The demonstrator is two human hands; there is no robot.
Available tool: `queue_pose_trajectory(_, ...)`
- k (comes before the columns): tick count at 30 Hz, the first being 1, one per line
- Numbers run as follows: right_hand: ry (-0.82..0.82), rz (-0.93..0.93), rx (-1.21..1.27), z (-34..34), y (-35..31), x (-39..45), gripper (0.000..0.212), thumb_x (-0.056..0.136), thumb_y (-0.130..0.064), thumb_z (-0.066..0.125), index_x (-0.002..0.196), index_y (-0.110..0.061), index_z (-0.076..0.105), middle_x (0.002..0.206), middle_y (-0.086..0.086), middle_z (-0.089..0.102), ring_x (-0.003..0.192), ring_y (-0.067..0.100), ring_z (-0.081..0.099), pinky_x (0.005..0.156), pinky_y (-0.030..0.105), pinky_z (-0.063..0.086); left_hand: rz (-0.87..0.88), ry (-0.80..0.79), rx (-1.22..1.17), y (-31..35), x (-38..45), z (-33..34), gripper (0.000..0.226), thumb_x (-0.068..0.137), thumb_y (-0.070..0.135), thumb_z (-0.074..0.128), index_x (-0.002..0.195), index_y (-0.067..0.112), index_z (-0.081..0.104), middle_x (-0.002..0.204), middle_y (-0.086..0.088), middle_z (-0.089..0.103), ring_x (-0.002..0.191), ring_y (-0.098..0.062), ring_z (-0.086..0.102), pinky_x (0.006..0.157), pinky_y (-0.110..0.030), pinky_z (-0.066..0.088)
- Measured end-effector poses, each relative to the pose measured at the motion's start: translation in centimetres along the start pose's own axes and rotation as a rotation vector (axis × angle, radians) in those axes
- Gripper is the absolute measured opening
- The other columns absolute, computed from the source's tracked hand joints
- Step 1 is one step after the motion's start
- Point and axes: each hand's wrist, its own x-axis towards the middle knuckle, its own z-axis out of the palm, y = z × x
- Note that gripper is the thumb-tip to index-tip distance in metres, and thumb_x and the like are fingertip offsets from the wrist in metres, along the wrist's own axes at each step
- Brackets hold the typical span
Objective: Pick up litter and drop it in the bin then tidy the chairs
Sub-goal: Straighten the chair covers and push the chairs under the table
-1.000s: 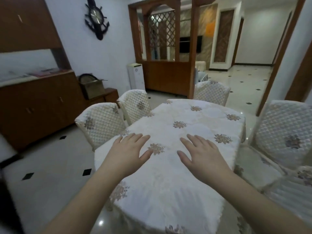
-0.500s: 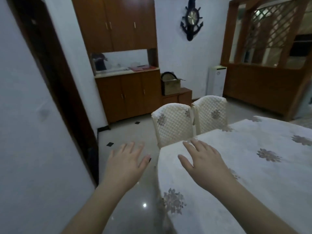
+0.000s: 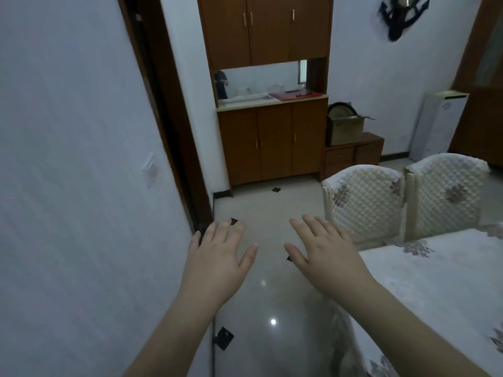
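My left hand (image 3: 217, 257) and my right hand (image 3: 324, 254) are stretched out in front of me, palms down, fingers straight and spread, holding nothing. They hover over the pale tiled floor (image 3: 261, 205), left of the dining table (image 3: 435, 281) with its white flowered cloth. Two chairs with quilted cream covers (image 3: 364, 202) (image 3: 449, 194) stand side by side at the table's far edge, backs towards me. No litter or bin shows in this view.
A white wall (image 3: 81, 186) with a dark door frame (image 3: 174, 126) runs close on my left. A brown cupboard (image 3: 272, 137) stands ahead, with a low cabinet carrying a cardboard box (image 3: 344, 126) beside it and a white appliance (image 3: 441, 123) further right.
My view has swung left, from the table to the wall, the cupboard and the floor. Both hands have left the tablecloth and now hover over the floor, still spread flat.
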Motion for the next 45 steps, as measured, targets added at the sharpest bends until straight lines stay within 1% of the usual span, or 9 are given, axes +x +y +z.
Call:
queue_pose_trajectory(3,-0.012,0.002,-0.025,1.3,-0.8,3.1,0.059,0.098,-0.055,0.023,0.149,-0.027,0.022,0.156,0.0,0.026,0.143,0.019,0.022,0.116,0.037,0.013,0.018,0.007,-0.032,-1.7,2.7,0.5,0.061,0.095,0.063,0.014,0.151,0.039,0.011,0.16,0.008,0.015,0.147,-0.013,0.008,0.118,-0.04,0.005)
queue_pose_trajectory(10,-0.004,0.098,-0.025,5.2,0.3,10.9,0.057,0.089,-0.052,0.031,0.12,-0.017,0.064,0.121,0.009,0.065,0.111,0.03,0.061,0.093,0.048,0.047,0.021,-0.017,-0.062,-4.1,11.0,2.7,0.06,0.095,0.063,0.009,0.151,0.04,0.008,0.16,0.01,0.013,0.147,-0.011,0.007,0.119,-0.039,0.007)
queue_pose_trajectory(18,-0.031,0.1,-0.029,8.6,6.4,22.4,0.068,0.091,-0.057,0.013,0.138,-0.022,0.047,0.143,0.006,0.049,0.131,0.027,0.045,0.109,0.046,0.032,0.039,-0.08,0.008,-3.5,24.8,8.0,0.072,0.088,0.068,-0.001,0.151,0.037,0.013,0.159,0.004,0.02,0.146,-0.017,0.014,0.118,-0.043,0.014)
queue_pose_trajectory(22,-0.068,0.041,-0.014,9.3,9.2,28.5,0.061,0.097,-0.056,0.02,0.15,-0.027,0.017,0.156,0.001,0.025,0.143,0.022,0.023,0.117,0.041,0.015,0.077,-0.024,0.065,-3.1,31.2,9.1,0.067,0.089,0.06,-0.006,0.15,0.042,0.014,0.161,0.004,0.016,0.148,-0.017,0.007,0.117,-0.036,0.001)
queue_pose_trajectory(28,-0.082,0.088,0.019,12.3,9.9,37.3,0.064,0.09,-0.055,0.025,0.138,-0.019,0.047,0.132,0.01,0.058,0.12,0.03,0.055,0.101,0.048,0.041,0.025,-0.022,0.066,-5.0,39.0,11.1,0.06,0.094,0.057,0.008,0.151,0.04,0.01,0.161,0.003,0.014,0.148,-0.017,0.005,0.117,-0.035,0.0)
queue_pose_trajectory(32,-0.107,0.007,-0.027,14.8,9.3,43.7,0.063,0.094,-0.056,0.023,0.148,-0.025,0.028,0.148,0.009,0.041,0.135,0.029,0.039,0.111,0.047,0.027,0.007,-0.017,0.054,-7.0,44.3,13.6,0.067,0.09,0.063,-0.002,0.151,0.038,0.007,0.161,0.004,0.016,0.148,-0.016,0.007,0.118,-0.037,0.003)
queue_pose_trajectory(37,-0.113,0.031,-0.048,18.4,9.8,52.6,0.069,0.088,-0.057,0.018,0.136,-0.019,0.051,0.137,0.011,0.055,0.126,0.031,0.051,0.105,0.047,0.037,-0.012,-0.042,0.022,-10.4,52.3,16.7,0.075,0.083,0.067,-0.009,0.152,0.037,0.0,0.162,0.006,0.009,0.148,-0.015,0.002,0.121,-0.04,0.005)
queue_pose_trajectory(41,-0.123,0.024,-0.062,19.5,10.3,59.7,0.092,0.072,-0.06,-0.015,0.149,-0.026,0.021,0.159,0.006,0.018,0.146,0.026,0.015,0.117,0.043,0.007,0.002,-0.068,-0.007,-12.6,59.8,17.7,0.087,0.072,0.069,-0.019,0.151,0.038,-0.001,0.162,0.006,0.005,0.148,-0.016,0.0,0.12,-0.042,0.003)
queue_pose_trajectory(45,-0.077,0.114,-0.073,19.5,11.8,66.2,0.079,0.084,-0.062,0.004,0.141,-0.025,0.042,0.149,0.01,0.041,0.137,0.029,0.038,0.112,0.046,0.026,0.088,-0.062,-0.044,-12.7,67.9,18.6,0.083,0.077,0.069,-0.02,0.151,0.04,0.003,0.162,0.008,0.009,0.148,-0.015,0.001,0.119,-0.044,0.001)
